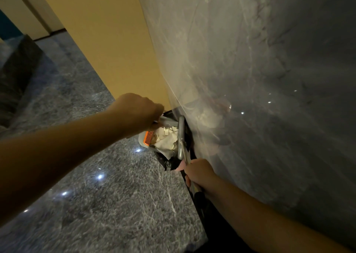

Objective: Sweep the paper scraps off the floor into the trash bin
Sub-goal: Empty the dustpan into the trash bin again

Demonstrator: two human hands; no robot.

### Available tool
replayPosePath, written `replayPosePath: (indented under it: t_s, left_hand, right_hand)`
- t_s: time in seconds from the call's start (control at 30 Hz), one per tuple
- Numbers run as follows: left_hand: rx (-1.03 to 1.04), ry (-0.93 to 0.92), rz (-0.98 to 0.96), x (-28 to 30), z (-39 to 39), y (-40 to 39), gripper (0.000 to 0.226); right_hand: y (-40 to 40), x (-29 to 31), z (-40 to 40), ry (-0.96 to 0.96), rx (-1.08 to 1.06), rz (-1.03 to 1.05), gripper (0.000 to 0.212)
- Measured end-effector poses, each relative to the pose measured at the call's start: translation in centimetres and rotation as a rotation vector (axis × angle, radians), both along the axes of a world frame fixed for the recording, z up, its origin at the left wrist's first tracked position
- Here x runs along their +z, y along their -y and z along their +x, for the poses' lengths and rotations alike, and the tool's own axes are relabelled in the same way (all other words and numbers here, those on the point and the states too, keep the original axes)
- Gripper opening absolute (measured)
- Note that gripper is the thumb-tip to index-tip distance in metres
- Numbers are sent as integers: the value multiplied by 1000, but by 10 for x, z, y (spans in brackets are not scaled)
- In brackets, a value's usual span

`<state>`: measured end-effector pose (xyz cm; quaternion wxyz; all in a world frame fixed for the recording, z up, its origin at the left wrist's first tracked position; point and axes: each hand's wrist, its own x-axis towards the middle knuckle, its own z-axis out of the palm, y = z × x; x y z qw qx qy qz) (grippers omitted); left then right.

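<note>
My left hand (139,112) grips a grey metal handle (167,122) above a white dustpan (143,139) with orange comb teeth (148,136). White paper scraps (167,138) lie heaped in the pan. My right hand (199,172) holds the metal broom handle (184,152), which runs up along the marble wall. The broom head (181,131) stands upright against the pan. A black bin bag (170,164) shows under and around the pan; the bin itself is mostly hidden.
A glossy grey marble wall (260,79) rises close on the right and mirrors the scene. A yellow wall panel (107,40) stands behind. The dark speckled marble floor (115,195) spreads left and forward. A dark low block (17,75) sits far left.
</note>
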<state>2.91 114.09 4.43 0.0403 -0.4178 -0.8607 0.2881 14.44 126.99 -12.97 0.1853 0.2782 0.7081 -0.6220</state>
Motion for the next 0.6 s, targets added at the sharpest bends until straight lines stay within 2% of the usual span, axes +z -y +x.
replayPosePath:
  t_s: [0.13,0.3,0.4,0.53,0.6]
  left_hand:
    - [-5,16,-39,-6,2,3,23]
    - [29,-12,-4,3,1,9,25]
    - [8,27,-27,0,4,12,20]
    - [79,-10,66,7,-1,17,28]
    - [33,0,39,-2,2,18,24]
  right_hand:
    - [3,-2,-6,48,6,-61,40]
    - [5,-1,-4,45,-62,-110,35]
    - [7,-1,-6,71,-106,-167,45]
    - [8,0,-7,77,-186,-220,51]
    - [8,3,-8,89,-205,-232,56]
